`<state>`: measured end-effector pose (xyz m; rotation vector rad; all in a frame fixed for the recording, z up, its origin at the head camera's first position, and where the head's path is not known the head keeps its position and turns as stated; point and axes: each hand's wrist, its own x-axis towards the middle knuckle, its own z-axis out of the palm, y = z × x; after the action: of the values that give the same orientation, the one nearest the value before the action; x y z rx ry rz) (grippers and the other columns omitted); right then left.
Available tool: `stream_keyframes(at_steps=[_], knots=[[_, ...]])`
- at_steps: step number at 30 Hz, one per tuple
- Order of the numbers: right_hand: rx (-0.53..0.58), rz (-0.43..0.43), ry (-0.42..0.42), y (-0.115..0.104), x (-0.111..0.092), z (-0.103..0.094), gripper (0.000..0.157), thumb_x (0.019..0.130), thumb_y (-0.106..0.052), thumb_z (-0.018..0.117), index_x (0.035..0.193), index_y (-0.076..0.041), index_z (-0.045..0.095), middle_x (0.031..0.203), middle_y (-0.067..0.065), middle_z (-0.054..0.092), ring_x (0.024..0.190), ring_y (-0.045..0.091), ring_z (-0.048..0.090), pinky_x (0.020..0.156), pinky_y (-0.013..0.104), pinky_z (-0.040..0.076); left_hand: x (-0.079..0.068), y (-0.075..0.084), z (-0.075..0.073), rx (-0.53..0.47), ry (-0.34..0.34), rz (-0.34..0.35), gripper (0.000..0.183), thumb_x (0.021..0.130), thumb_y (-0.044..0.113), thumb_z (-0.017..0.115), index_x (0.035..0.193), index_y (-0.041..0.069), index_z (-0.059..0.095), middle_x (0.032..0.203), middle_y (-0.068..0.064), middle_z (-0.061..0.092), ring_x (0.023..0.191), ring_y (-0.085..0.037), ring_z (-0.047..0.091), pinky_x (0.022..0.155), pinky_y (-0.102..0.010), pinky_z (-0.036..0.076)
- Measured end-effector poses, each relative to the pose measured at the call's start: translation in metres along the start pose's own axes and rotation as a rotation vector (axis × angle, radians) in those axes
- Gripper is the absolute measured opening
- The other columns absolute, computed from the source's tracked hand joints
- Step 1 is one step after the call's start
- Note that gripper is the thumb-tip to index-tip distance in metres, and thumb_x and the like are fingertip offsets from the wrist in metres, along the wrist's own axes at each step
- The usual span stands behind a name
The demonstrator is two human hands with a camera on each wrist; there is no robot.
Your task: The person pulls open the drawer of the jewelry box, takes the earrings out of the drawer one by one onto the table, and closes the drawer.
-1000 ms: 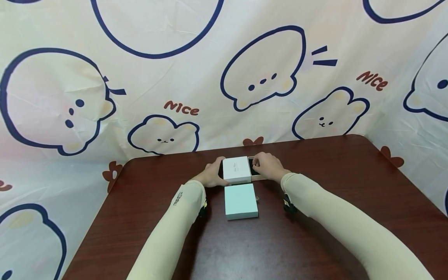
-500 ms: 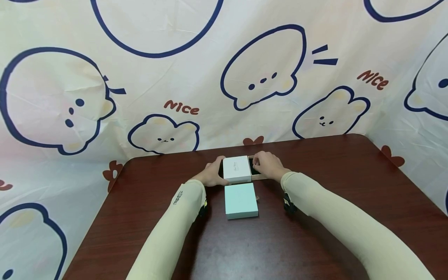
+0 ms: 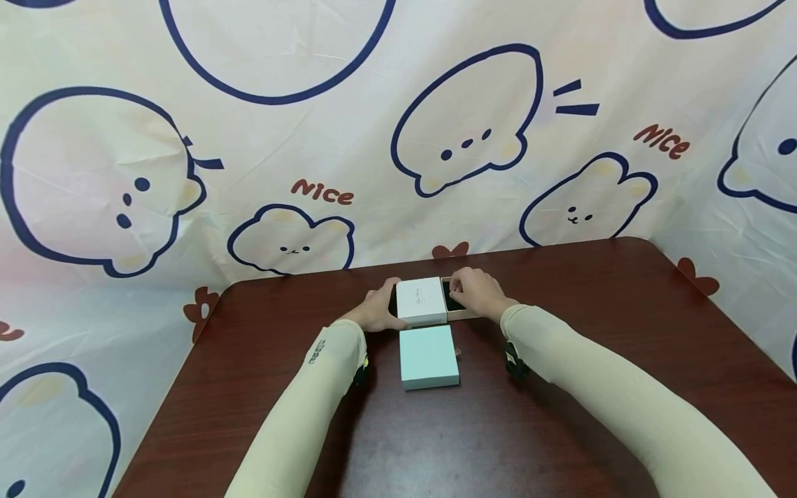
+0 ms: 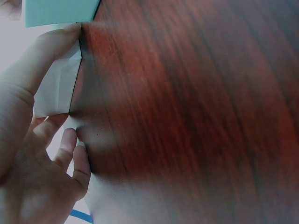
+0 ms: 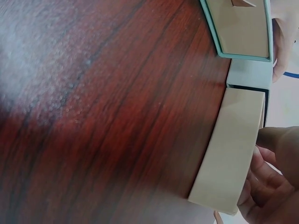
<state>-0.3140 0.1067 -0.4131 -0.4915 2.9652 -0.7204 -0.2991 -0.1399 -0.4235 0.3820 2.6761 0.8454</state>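
A white drawer box (image 3: pixel 420 301) with small lettering lies near the back of the table, its beige inner drawer (image 5: pixel 226 149) slid partly out to the right. The drawer's inside (image 3: pixel 453 297) looks black. My left hand (image 3: pixel 376 310) grips the white sleeve at its left end, the thumb (image 4: pixel 56 44) along the front side and the fingers behind. My right hand (image 3: pixel 478 294) holds the drawer's right end with curled fingers, the fingertips over its inside. In the right wrist view the hand hides much of that inside.
A closed mint-green box (image 3: pixel 429 357) lies just in front of the white box, with a small ribbon tab (image 5: pixel 243 3) at its right end. The dark brown table (image 3: pixel 429 443) meets a cartoon-printed cloth (image 3: pixel 373 138) at the back.
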Motion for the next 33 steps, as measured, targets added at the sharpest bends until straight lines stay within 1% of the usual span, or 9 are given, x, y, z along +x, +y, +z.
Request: stream_keyframes(at_steps=[4,11,20,29,33], knots=[[0.005,0.003,-0.006,0.000,-0.001,-0.001,0.012,0.097,-0.017,0.066,0.103,-0.009,0.073,0.095,0.006,0.072,0.082,0.018,0.063,0.075,0.036,0.053,0.000,0.000,0.000,-0.001,-0.006,-0.012,0.104,0.084,0.024,0.083,0.161,0.015,0.014,0.151,-0.018,0.043,0.145,-0.039,0.028,0.113,-0.053,0.035],[0.031,-0.009,0.006,0.004,0.000,-0.002,0.011,0.097,-0.019,0.068,0.100,-0.010,0.073,0.096,0.005,0.073,0.082,0.018,0.064,0.075,0.036,0.053,0.001,-0.001,0.000,-0.006,-0.004,-0.006,0.103,0.085,0.025,0.083,0.161,0.014,0.014,0.151,-0.018,0.043,0.145,-0.039,0.028,0.114,-0.053,0.034],[0.056,-0.033,0.012,0.005,-0.004,-0.009,0.011,0.097,-0.021,0.068,0.094,-0.011,0.072,0.090,0.004,0.071,0.074,0.016,0.061,0.068,0.032,0.049,0.000,-0.001,0.001,-0.009,0.001,-0.006,0.103,0.084,0.025,0.083,0.161,0.014,0.014,0.150,-0.018,0.044,0.144,-0.039,0.029,0.113,-0.053,0.035],[0.067,-0.036,0.033,0.009,-0.006,-0.012,0.014,0.099,-0.023,0.066,0.099,-0.010,0.073,0.091,0.005,0.071,0.075,0.017,0.061,0.066,0.032,0.049,0.000,-0.002,0.002,-0.018,0.004,-0.007,0.103,0.084,0.024,0.083,0.161,0.014,0.014,0.150,-0.018,0.044,0.145,-0.039,0.029,0.112,-0.053,0.035],[0.066,-0.030,0.052,0.009,-0.005,-0.015,0.015,0.099,-0.023,0.067,0.098,-0.010,0.074,0.090,0.005,0.072,0.075,0.017,0.061,0.066,0.032,0.049,0.000,-0.002,0.001,-0.014,0.004,-0.007,0.103,0.085,0.024,0.083,0.161,0.014,0.014,0.151,-0.018,0.043,0.144,-0.039,0.029,0.112,-0.053,0.035]])
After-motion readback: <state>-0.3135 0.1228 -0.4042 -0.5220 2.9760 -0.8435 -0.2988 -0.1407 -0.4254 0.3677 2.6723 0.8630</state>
